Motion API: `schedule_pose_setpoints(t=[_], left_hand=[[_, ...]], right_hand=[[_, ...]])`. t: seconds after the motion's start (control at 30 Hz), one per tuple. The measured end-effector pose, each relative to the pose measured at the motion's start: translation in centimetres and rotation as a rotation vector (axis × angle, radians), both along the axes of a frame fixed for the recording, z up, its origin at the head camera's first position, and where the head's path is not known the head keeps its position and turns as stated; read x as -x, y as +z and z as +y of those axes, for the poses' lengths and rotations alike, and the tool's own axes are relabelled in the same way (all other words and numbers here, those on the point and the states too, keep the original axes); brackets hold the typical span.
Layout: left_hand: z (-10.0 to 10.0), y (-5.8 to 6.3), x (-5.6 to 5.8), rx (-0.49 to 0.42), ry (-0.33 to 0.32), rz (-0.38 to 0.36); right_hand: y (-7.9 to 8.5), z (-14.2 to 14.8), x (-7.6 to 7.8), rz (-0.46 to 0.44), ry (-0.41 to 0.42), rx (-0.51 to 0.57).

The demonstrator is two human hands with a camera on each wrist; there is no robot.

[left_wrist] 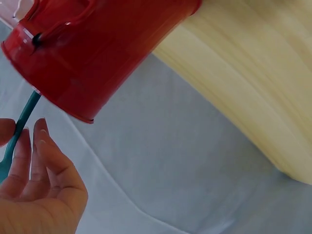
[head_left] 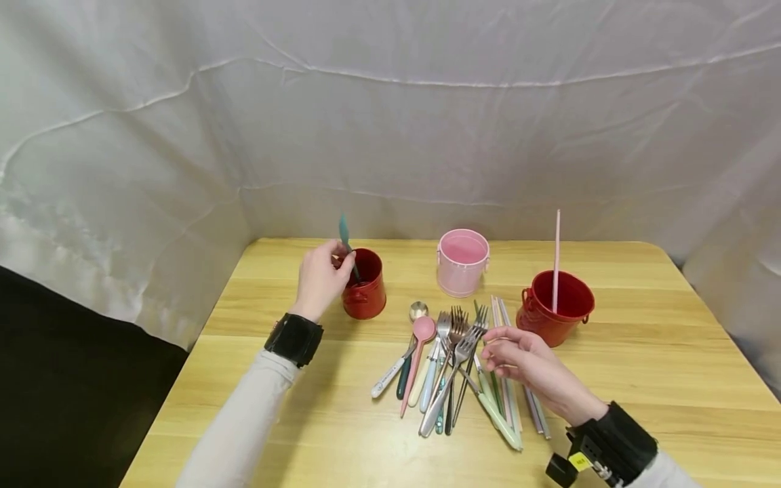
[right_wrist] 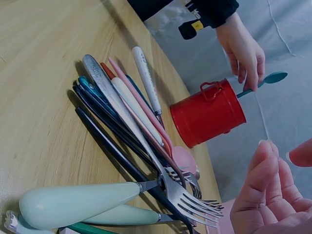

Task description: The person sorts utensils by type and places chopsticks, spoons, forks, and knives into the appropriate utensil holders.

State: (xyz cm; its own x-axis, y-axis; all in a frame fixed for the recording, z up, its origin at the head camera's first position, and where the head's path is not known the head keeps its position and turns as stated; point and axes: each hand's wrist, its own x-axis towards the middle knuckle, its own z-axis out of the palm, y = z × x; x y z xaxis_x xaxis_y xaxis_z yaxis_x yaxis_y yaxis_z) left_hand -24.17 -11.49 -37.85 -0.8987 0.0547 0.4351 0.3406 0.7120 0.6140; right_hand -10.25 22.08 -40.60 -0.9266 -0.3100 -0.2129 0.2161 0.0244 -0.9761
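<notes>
My left hand (head_left: 322,279) pinches a teal spoon (right_wrist: 276,77) by its handle. The bowl points up, while the handle's lower end is inside the left red bucket (head_left: 365,299). In the left wrist view, thumb and fingers close round the spoon (left_wrist: 23,119) just outside the bucket's rim. My right hand (head_left: 529,366) hovers at the right side of a cutlery pile, fingers loosely bent and nothing between them. Nearest to it are a silver fork (right_wrist: 176,194) and green-handled cutlery (right_wrist: 80,202). A pink spoon (head_left: 424,329) and several knives and forks lie there too.
A pink bucket (head_left: 462,274) stands at the back middle. Another red bucket (head_left: 549,331), at the right, has a pale pink chopstick (head_left: 556,261) standing in it. Several chopsticks (head_left: 537,413) lie right of the pile. Grey cloth (head_left: 390,135) hangs behind the wooden table (head_left: 659,339).
</notes>
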Motion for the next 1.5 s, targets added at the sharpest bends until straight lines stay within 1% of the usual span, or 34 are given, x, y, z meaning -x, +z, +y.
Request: schedule_pose_setpoints(t=[0.2, 0.37, 0.47, 0.6, 0.73, 0.8, 0.9, 0.97, 1.03, 1.1, 1.17, 1.27, 1.33, 1.4, 1.5], left_hand=[[-0.3, -0.8, 0.2, 0.051, 0.017, -0.017], [-0.6, -1.1, -0.2, 0.093, 0.056, -0.043], [-0.6, -1.0, -0.6, 0.096, 0.058, -0.021], [-0.2, -0.8, -1.5, 0.095, 0.023, 0.01], [0.7, -0.7, -2.5, 0.12, -0.038, 0.017], [1.4, -0.7, -3.1, 0.148, -0.078, 0.007], [2.9, -1.0, -4.1, 0.212, -0.158, -0.04], [4.1, -1.1, -4.9, 0.265, -0.221, -0.096], [5.3, -1.4, -5.8, 0.309, -0.286, -0.151], [6.6, -1.7, -6.7, 0.347, -0.349, -0.191], [7.7, -2.1, -7.5, 0.387, -0.405, -0.216], [9.2, -2.9, -8.7, 0.477, -0.474, -0.253], [10.0, -3.6, -9.3, 0.536, -0.513, -0.283], [10.8, -4.2, -9.9, 0.575, -0.538, -0.316], [11.9, -4.9, -10.2, 0.614, -0.549, -0.345]], right_hand=[[-0.3, 0.2, -0.1, 0.016, -0.013, -0.007], [-0.5, 0.3, -0.1, 0.022, -0.022, -0.042], [-0.5, 0.4, -0.1, 0.066, -0.032, -0.095], [-0.6, 0.6, -0.1, 0.184, -0.055, -0.208], [-0.6, 0.8, 0.0, 0.309, -0.068, -0.33], [-0.7, 0.9, 0.2, 0.367, -0.066, -0.396], [-0.7, 1.3, 0.3, 0.448, -0.07, -0.482], [-0.7, 1.6, 0.4, 0.478, -0.076, -0.517], [-0.6, 1.9, 0.3, 0.482, -0.081, -0.526], [-0.5, 2.1, 0.2, 0.462, -0.075, -0.53], [-0.6, 2.3, 0.1, 0.444, -0.061, -0.534], [-1.0, 2.4, 0.1, 0.425, -0.039, -0.545], [-1.3, 2.4, 0.0, 0.426, -0.033, -0.551], [-1.6, 2.5, 0.0, 0.429, -0.03, -0.559], [-1.8, 2.6, 0.1, 0.441, -0.027, -0.561]])
